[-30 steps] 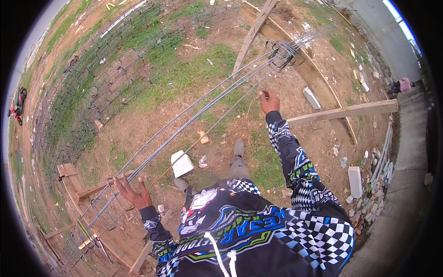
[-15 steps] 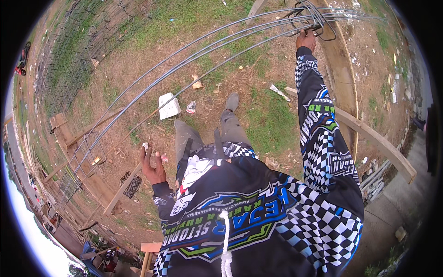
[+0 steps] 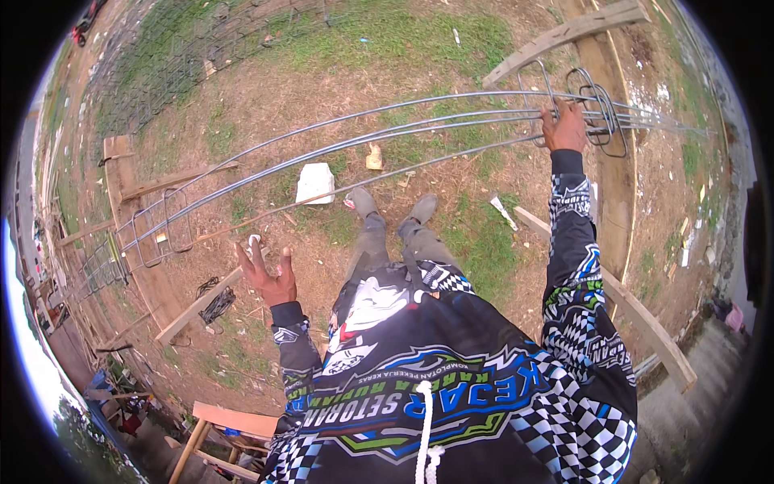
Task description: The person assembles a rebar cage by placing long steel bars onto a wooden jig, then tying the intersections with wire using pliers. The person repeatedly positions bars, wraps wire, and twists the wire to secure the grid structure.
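Observation:
My right hand [image 3: 566, 127] is at the far right, its fingers closed around a bent wire stirrup [image 3: 550, 77] over long steel bars [image 3: 387, 133]. A bunch of stirrups [image 3: 603, 113] hangs around the bars just right of that hand. The bars run across in front of me, with more stirrups [image 3: 165, 226] around their left end. My left hand [image 3: 272, 281] hovers below the left part of the bars, fingers spread, touching none of them. Something small and white shows at one of its fingertips; I cannot make out what.
A wooden plank [image 3: 617, 194] lies under the bars at right, another plank [image 3: 133, 218] at left. Slanting timbers [image 3: 649, 331] stick out near both. A white block [image 3: 315, 184] sits on the ground beyond my feet. Wire mesh [image 3: 185, 73] spreads at the far left.
My right hand has come nearer along the bars, and one stirrup now stands apart, left of the bunch. My left hand's fingers have spread wider. The whole view has shifted.

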`<control>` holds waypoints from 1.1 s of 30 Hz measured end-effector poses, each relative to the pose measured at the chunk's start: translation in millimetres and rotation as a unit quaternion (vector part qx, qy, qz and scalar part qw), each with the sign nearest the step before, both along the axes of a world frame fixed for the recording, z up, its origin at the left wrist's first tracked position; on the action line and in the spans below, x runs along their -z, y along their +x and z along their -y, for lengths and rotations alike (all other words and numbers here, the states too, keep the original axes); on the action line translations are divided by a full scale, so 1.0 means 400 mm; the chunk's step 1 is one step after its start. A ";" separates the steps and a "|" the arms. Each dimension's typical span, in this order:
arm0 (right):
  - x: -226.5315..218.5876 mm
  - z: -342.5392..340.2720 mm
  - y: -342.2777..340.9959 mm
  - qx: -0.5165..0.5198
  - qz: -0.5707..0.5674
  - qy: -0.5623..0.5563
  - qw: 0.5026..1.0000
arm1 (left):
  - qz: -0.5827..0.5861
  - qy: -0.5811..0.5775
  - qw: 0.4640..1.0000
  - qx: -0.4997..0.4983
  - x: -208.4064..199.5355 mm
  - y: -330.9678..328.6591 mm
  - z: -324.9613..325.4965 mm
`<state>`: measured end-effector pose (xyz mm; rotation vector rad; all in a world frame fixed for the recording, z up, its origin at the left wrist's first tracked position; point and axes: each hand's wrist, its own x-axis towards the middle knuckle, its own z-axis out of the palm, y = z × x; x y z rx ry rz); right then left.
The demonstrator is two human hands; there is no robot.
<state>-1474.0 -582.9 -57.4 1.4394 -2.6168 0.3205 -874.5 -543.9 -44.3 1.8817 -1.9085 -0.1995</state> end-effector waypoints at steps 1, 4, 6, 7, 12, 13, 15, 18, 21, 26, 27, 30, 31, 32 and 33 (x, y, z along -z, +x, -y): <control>0.039 -0.025 -0.013 -0.024 -0.017 -0.044 0.999 | 0.026 -0.017 1.000 -0.001 0.001 0.034 0.017; 0.070 -0.060 -0.022 0.020 0.098 -0.020 0.995 | 0.112 0.083 0.989 -0.045 -0.041 0.043 0.112; 0.112 -0.076 -0.075 0.038 0.100 -0.011 0.994 | 0.122 0.107 0.985 -0.056 -0.049 0.078 0.167; 0.096 -0.065 -0.064 0.052 0.061 0.022 0.997 | 0.123 0.100 0.986 -0.057 -0.038 0.105 0.185; 0.089 -0.030 -0.090 0.033 0.012 0.110 0.993 | 0.110 0.117 0.983 -0.092 -0.008 0.248 0.256; 0.094 -0.021 -0.092 0.030 -0.005 0.121 0.992 | 0.114 0.117 0.982 -0.097 -0.003 0.283 0.271; 0.112 -0.024 -0.116 0.078 0.077 0.113 0.988 | 0.128 0.115 0.981 -0.092 0.006 0.341 0.310; 0.068 0.007 -0.047 0.112 0.213 0.088 0.967 | 0.127 0.167 0.975 -0.079 0.007 0.397 0.338; -0.019 0.033 0.164 0.048 0.350 0.027 0.935 | 0.138 0.170 0.974 -0.067 0.020 0.417 0.346; -0.043 0.094 0.500 -0.075 0.485 0.089 0.867 | 0.139 0.158 0.976 -0.048 0.043 0.445 0.360; -0.022 0.107 0.565 -0.089 0.504 0.092 0.854 | 0.140 0.161 0.976 -0.049 0.039 0.448 0.360; -0.076 0.161 0.817 -0.151 0.572 0.119 0.797 | 0.140 0.166 0.974 -0.054 0.035 0.449 0.353; -0.064 0.174 0.884 -0.205 0.557 0.123 0.795 | 0.141 0.164 0.975 -0.057 0.036 0.450 0.349; -0.063 0.189 0.956 -0.236 0.559 0.132 0.783 | 0.142 0.160 0.975 -0.057 0.037 0.450 0.352; -0.021 0.200 1.020 -0.242 0.603 0.140 0.747 | 0.137 0.153 0.977 -0.051 0.042 0.445 0.357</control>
